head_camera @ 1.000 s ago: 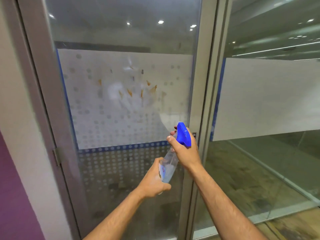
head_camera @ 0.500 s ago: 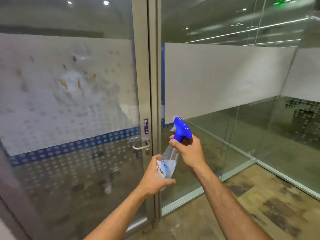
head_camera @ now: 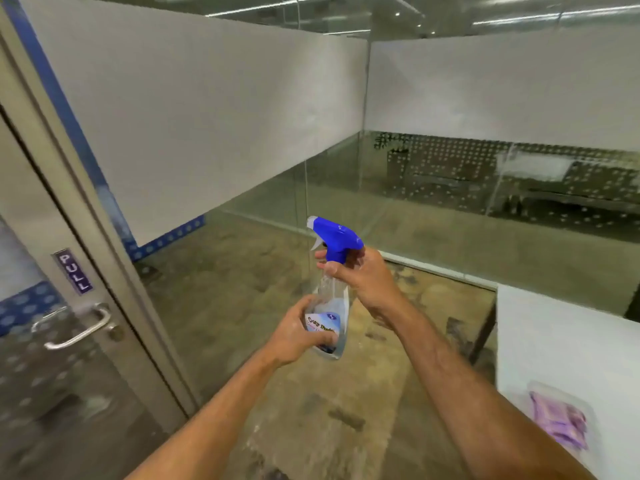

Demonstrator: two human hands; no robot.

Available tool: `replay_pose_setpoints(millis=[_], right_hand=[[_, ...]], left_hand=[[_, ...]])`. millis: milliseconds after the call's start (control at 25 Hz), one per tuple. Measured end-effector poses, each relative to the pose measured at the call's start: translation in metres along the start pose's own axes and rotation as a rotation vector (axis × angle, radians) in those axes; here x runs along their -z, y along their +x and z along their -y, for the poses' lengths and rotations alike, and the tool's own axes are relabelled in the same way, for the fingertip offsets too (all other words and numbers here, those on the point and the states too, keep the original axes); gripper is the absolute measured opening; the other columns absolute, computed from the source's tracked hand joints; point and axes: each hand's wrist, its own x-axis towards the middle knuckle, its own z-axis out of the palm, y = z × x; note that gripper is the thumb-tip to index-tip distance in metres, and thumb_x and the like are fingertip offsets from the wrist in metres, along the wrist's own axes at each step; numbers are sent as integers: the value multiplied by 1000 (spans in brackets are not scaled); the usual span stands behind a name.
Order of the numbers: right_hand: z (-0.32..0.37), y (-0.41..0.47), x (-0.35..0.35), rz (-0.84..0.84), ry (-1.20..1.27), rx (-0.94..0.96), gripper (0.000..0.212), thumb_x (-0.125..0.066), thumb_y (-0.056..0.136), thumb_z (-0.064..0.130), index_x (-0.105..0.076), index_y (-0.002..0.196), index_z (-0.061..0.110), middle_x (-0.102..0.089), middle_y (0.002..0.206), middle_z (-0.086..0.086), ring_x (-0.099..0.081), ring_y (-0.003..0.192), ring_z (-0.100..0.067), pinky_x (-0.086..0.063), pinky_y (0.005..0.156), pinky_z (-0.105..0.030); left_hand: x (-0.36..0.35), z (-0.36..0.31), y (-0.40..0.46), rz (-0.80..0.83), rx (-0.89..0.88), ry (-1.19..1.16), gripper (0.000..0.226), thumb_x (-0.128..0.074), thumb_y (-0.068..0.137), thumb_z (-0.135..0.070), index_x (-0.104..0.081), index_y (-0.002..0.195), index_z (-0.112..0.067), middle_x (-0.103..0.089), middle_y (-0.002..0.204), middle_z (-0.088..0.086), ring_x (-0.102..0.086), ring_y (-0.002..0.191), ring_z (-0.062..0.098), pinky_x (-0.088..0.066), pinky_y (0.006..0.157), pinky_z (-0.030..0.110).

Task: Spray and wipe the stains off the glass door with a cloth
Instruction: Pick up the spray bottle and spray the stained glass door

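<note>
A clear spray bottle (head_camera: 331, 306) with a blue trigger head is held upright in front of me. My right hand (head_camera: 367, 280) grips its neck just under the trigger. My left hand (head_camera: 299, 336) wraps the labelled lower part. The glass door (head_camera: 38, 358) shows only at the far left, with its metal handle (head_camera: 74, 329) and a PULL sign (head_camera: 73, 271); its stained area is out of view. A purple cloth (head_camera: 559, 422) lies in a clear tray on the white table at the lower right.
A white table (head_camera: 568, 344) stands at the right with a dark leg. Frosted glass partitions (head_camera: 214, 109) run from the door frame to the far corner. Worn brown floor lies below my arms.
My view has swung right, away from the stained door panel, bringing the white table and purple cloth into sight. Both hands have kept hold of the bottle.
</note>
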Motion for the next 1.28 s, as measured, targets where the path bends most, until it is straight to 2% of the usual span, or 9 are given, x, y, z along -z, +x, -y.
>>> replay_pose_setpoints(millis=[160,280,360,560,640,840,1080,1200,1280], right_hand=[[-11,5,71,-142,-36,-37,28,-81,82,14,-75,105,29,-78,109,-5,-73,110,-27,-57,99,-39],[-24,-5,122,-273,-62,-104,33,-79,85,2,-71,115,14,-78,108,-9,-76,103,-26,-59,87,-28],[-33,-20,156,-365,-108,-136,36,-76,85,-5,-69,115,14,-78,104,-7,-76,100,-25,-59,83,-25],[-46,-66,237,-449,-333,-196,43,-71,91,3,-60,133,7,-74,119,-11,-71,110,-24,-57,97,-31],[-52,-81,269,-447,-412,-216,40,-71,93,10,-61,131,8,-74,117,-9,-70,109,-23,-55,98,-32],[-65,-125,350,-419,-482,-255,28,-70,94,19,-64,122,18,-72,105,4,-69,94,-7,-51,79,-11],[-72,-192,444,-499,-443,-265,29,-66,96,18,-59,108,44,-70,99,27,-68,99,-5,-54,79,-11],[-80,-228,481,-547,-421,-322,28,-63,98,18,-59,115,38,-72,109,13,-69,104,-8,-56,82,-14],[-86,-251,502,-571,-396,-363,27,-61,98,15,-60,117,35,-73,113,4,-68,107,-10,-57,85,-17]], left_hand=[[-53,2,71,214,-22,-3,74,-92,62,-12,-63,126,-34,-71,120,-2,-75,90,11,-63,82,32],[-99,8,110,353,-25,54,64,-91,71,-6,-64,119,-39,-77,109,-20,-76,92,0,-59,73,15],[-139,10,129,428,-32,80,58,-93,71,-7,-68,115,-35,-78,105,-20,-75,91,3,-59,72,17],[-241,5,136,508,-22,112,53,-97,69,-10,-70,114,-18,-76,110,5,-73,103,28,-61,91,45],[-275,2,133,520,-17,127,56,-97,65,-17,-69,114,-19,-75,110,3,-72,103,28,-59,92,44],[-370,-7,123,493,-12,197,49,-94,73,-15,-62,107,-32,-71,115,-8,-69,105,18,-57,93,35],[-488,-16,106,544,83,203,56,-85,85,-8,-55,124,-35,-66,131,-1,-66,121,25,-57,107,45],[-541,-16,100,615,98,199,54,-80,91,-15,-52,127,-44,-62,134,-10,-61,126,20,-51,108,36],[-573,-14,100,664,79,197,49,-79,93,-22,-56,134,-37,-64,136,-9,-63,125,20,-51,109,36]])
